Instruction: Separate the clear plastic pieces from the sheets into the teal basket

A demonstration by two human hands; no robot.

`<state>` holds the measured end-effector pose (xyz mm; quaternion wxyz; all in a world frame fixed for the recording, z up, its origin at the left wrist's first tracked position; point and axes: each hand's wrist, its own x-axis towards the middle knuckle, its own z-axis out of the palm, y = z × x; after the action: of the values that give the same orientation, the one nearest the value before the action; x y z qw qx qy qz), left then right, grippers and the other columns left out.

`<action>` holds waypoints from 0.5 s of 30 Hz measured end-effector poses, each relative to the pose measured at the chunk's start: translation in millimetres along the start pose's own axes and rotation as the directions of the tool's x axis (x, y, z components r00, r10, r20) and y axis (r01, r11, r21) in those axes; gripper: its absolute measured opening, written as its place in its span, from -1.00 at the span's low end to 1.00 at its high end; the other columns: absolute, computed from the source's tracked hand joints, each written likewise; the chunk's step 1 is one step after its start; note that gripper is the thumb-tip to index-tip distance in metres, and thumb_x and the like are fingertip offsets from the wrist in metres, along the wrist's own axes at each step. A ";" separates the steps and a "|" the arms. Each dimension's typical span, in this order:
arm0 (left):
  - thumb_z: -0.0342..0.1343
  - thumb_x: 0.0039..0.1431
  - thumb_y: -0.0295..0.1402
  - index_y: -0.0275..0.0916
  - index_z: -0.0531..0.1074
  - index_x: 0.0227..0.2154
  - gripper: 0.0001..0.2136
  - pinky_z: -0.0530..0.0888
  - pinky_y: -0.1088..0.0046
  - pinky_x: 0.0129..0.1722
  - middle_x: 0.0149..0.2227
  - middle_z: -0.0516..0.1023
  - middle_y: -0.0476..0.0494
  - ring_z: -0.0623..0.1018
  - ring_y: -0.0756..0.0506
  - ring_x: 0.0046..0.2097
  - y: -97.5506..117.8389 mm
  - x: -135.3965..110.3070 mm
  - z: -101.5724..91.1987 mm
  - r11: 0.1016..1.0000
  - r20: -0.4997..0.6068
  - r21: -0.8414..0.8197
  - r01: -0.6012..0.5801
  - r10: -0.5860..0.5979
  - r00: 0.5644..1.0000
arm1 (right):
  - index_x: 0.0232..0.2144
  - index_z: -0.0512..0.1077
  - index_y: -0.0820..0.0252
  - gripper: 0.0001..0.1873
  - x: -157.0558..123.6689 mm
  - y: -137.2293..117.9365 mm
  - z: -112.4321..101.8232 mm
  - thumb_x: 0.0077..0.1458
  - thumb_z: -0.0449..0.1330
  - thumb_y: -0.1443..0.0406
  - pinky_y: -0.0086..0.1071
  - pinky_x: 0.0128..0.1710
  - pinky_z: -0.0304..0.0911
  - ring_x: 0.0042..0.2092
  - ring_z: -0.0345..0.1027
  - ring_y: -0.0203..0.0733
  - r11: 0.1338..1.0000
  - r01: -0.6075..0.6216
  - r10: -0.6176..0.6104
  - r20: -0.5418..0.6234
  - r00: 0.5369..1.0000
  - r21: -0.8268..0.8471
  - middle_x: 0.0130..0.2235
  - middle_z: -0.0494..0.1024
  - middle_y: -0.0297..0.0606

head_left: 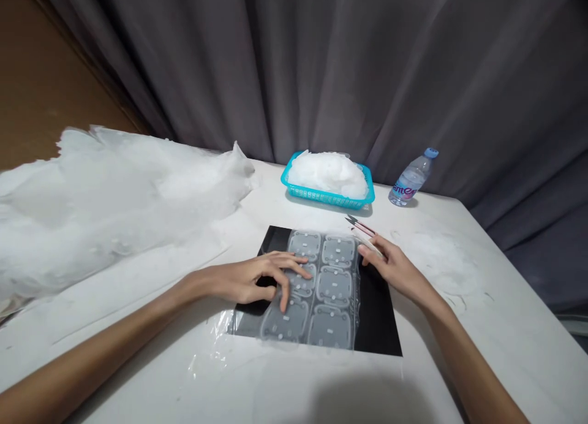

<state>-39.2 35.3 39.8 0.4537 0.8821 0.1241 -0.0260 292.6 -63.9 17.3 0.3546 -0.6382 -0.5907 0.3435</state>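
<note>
A clear plastic sheet (333, 285) with several moulded rounded-square pockets lies over a black board (379, 314) on the white table. My left hand (271, 277) rests on the sheet's left side, palm down, fingers spread. At the board's upper right corner, my right hand (390, 261) is partly closed, thumb and index finger pinching a thin white piece (366, 241) whose kind I cannot make out. Just beyond those fingers are small thread snips (362, 226) with dark blades and pinkish handles. Whether the right hand touches the snips is unclear.
A turquoise plastic basket (328, 198) heaped with white fluffy stuffing (328, 171) stands at the back. Right of it is a water bottle (411, 180) with a blue cap. A large mass of white fibre (114, 203) covers the table's left. Grey curtains (321, 68) hang behind.
</note>
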 end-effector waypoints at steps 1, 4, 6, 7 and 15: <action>0.09 0.38 -0.39 -0.08 0.65 -0.33 -0.76 0.08 0.03 0.47 0.35 0.41 0.03 0.12 -0.27 0.49 2.8 -1.6 -2.2 1.000 -0.011 -0.008 0.007 -0.007 1.000 | -0.35 0.40 0.11 -0.52 -2.7 -1.6 2.4 0.25 0.15 -0.16 -0.33 -0.32 0.20 -0.33 0.33 -0.16 1.000 -0.003 0.003 0.032 0.999 -0.017 -0.35 0.54 -0.28; 0.11 0.36 -0.36 -0.15 0.60 -0.46 -0.73 0.20 0.03 0.41 0.18 0.56 -0.09 0.23 -0.32 0.43 10.4 -3.4 -3.6 0.999 -0.052 -0.015 0.028 -0.029 0.998 | -0.31 0.40 0.10 -0.61 -10.8 -5.0 8.8 0.23 0.23 -0.07 -0.35 -0.31 0.19 -0.31 0.35 -0.17 0.998 -0.016 0.025 0.150 0.988 -0.057 -0.31 0.54 -0.33; 0.13 0.38 -0.26 -0.15 0.61 -0.34 -0.79 0.27 0.05 0.36 0.10 0.57 -0.15 0.33 -0.31 0.35 13.5 -1.0 4.3 0.998 -0.104 0.015 0.058 -0.056 0.993 | -0.33 0.38 0.09 -0.65 -14.7 -5.6 13.0 0.21 0.28 -0.03 -0.36 -0.29 0.20 -0.28 0.38 -0.17 0.997 -0.025 0.039 0.203 0.978 -0.069 -0.30 0.55 -0.36; 0.16 0.37 -0.18 -0.13 0.61 -0.20 -0.81 0.30 0.05 0.34 0.12 0.55 -0.18 0.36 -0.32 0.33 14.3 1.2 11.1 0.996 -0.140 0.047 0.070 -0.063 0.988 | -0.33 0.37 0.08 -0.65 -16.1 -5.4 15.0 0.20 0.30 -0.01 -0.36 -0.28 0.20 -0.28 0.39 -0.17 0.997 -0.031 0.046 0.214 0.976 -0.075 -0.30 0.55 -0.38; 0.17 0.30 0.09 0.09 0.02 0.49 -0.21 -0.03 -0.34 0.43 0.52 0.00 -0.29 0.12 -0.51 0.48 23.1 9.1 67.5 0.904 -0.120 0.421 -0.070 0.131 0.984 | -0.33 0.35 0.04 -0.69 -24.9 -10.7 14.2 0.17 0.35 0.05 -0.37 -0.29 0.20 -0.26 0.45 -0.11 0.972 0.060 0.014 0.312 0.950 -0.226 -0.29 0.58 -0.40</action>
<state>-20.3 -30.3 17.1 0.2464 0.9630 0.1027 0.0359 273.3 -87.5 19.6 0.1838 -0.6060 -0.6828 0.3644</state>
